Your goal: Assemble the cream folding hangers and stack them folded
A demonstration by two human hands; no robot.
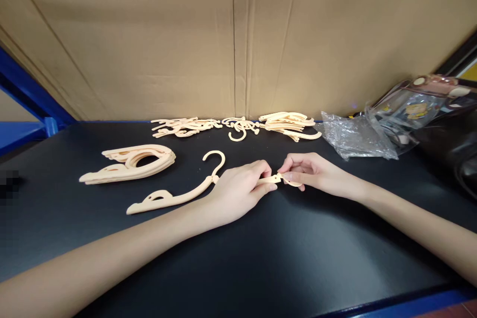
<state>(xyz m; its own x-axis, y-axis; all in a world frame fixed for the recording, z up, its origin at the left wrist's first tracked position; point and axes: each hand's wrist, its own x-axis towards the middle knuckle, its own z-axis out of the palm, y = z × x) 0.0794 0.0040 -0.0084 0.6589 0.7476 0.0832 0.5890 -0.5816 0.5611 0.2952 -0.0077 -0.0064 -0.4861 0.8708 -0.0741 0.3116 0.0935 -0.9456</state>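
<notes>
A cream plastic hanger [175, 198] lies on the black table [238, 258], its hook pointing away from me. My left hand [238, 191] rests on the hanger's middle, fingers pinched on the short piece that sticks out to the right. My right hand [311, 173] pinches the other hanger arm piece [288, 181] and holds it against that end. The joint between the two pieces is partly hidden by my fingers.
A stack of cream hanger arms [130, 163] lies at the left. Loose arms [184, 126], hooks [242, 128] and another stack [288, 124] line the back by the cardboard wall [238, 35]. Crumpled clear plastic bags [354, 136] sit at the right.
</notes>
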